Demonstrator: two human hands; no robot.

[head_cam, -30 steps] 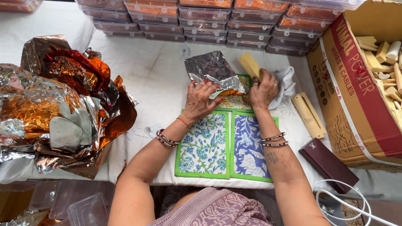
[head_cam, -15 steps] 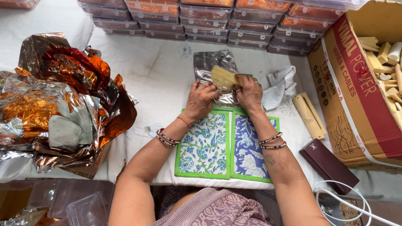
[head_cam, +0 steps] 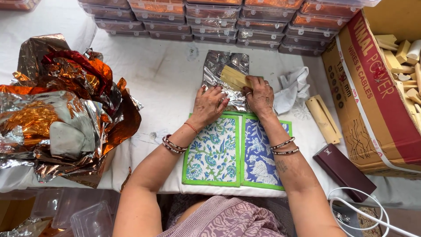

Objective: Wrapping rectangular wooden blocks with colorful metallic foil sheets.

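Note:
A sheet of silver foil (head_cam: 221, 70) lies flat on the white table, just beyond the printed cloth mats (head_cam: 215, 151). My left hand (head_cam: 209, 105) presses down on the foil's near edge with fingers spread. My right hand (head_cam: 259, 95) holds a pale yellow wooden block (head_cam: 234, 78) and lays it on the foil's right part. Both forearms, with bangles, stretch over the mats.
A heap of crumpled orange, red and silver foil (head_cam: 61, 109) fills the left. Stacked clear lidded boxes (head_cam: 210, 19) line the back. A cardboard carton of wooden pieces (head_cam: 394, 74) stands right, with a white cloth (head_cam: 291, 87), wooden slat (head_cam: 322, 119), maroon case (head_cam: 344, 172) and white cable (head_cam: 364, 215).
The right hand has brought the wooden block from beside the white cloth leftward onto the foil. The foil, earlier lifted and curled, now lies flattened under the left hand.

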